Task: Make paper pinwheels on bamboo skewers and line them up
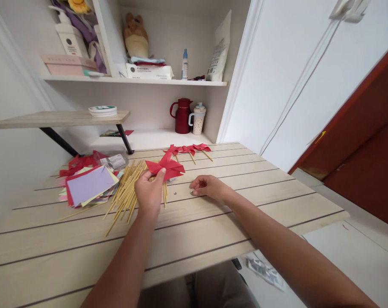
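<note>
Clearly, in the head view the left hand [149,192] holds a red folded paper pinwheel [167,167]: its thumb is pressed on the near edge of the paper and the other fingers are under it, so the fingers are clamped on the pinwheel. The pinwheel sits just beyond the fingertips, raised a little above the pale wooden slatted table [213,231], and its wide side runs left to right.

The right hand [207,187] rests on the table, to the right of the left hand. Its fingertips are pinched together on a very small shiny thing that I cannot identify. A small round metal pin [175,193] lies on the table between the two hands, nearer to the right fingers.

Under and left of the left fingers lies a loose bundle of thin bamboo sticks [125,194], long axis running away from the person. Further left is a stack of coloured paper sheets [88,185]. Beyond the fingers, three finished red pinwheels on sticks [188,149] lie together.
</note>
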Motion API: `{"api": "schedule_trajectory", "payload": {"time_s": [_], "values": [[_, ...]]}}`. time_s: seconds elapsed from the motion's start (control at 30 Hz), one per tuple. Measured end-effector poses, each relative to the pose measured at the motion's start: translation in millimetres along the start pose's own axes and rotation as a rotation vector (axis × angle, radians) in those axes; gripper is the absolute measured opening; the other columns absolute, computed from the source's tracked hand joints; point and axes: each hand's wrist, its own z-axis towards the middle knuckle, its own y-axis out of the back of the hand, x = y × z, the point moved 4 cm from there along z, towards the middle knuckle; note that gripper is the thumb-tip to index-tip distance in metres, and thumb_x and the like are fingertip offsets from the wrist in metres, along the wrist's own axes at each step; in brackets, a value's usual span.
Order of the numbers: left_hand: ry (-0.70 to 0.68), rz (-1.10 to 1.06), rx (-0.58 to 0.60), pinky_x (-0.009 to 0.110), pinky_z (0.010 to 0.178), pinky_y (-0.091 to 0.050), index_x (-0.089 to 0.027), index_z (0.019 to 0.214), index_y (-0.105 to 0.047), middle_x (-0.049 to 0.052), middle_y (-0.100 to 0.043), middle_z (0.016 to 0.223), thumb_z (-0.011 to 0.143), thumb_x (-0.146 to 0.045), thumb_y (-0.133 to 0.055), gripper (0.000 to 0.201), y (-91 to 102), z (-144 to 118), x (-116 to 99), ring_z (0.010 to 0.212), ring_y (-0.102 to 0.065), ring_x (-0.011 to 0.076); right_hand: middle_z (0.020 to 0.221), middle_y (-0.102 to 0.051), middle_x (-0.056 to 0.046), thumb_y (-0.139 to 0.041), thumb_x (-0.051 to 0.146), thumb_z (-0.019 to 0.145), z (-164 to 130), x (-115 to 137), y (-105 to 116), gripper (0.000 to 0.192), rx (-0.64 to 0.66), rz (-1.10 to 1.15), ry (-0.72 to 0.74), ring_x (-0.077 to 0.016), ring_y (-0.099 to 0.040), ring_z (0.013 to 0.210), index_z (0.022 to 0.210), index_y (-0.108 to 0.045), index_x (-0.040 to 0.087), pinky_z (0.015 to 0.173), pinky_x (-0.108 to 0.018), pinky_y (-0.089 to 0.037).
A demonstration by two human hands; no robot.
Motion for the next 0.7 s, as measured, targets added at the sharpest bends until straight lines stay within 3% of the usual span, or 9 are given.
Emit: {"api": "schedule_trajectory", "payload": {"time_s": [0.7], "values": [[0.05,-0.044,0.037,0.03,0.073,-0.053,-0.015,0.089,-0.077,0.006,-0.075,0.087,0.068,-0.035,-0.077,0.029,-3.3,-5.5,-6.8,0.08,-0.068,0.0197,0.07,-0.065,0.002,-0.069,0.017,0.068,-1.1,1.0,-8.7,0.01,-0.12,-0.188,0.074,-0.012,-0.055,0.064,0.077,-0.07,0.02,0.062,-0.023,-0.043]]}}
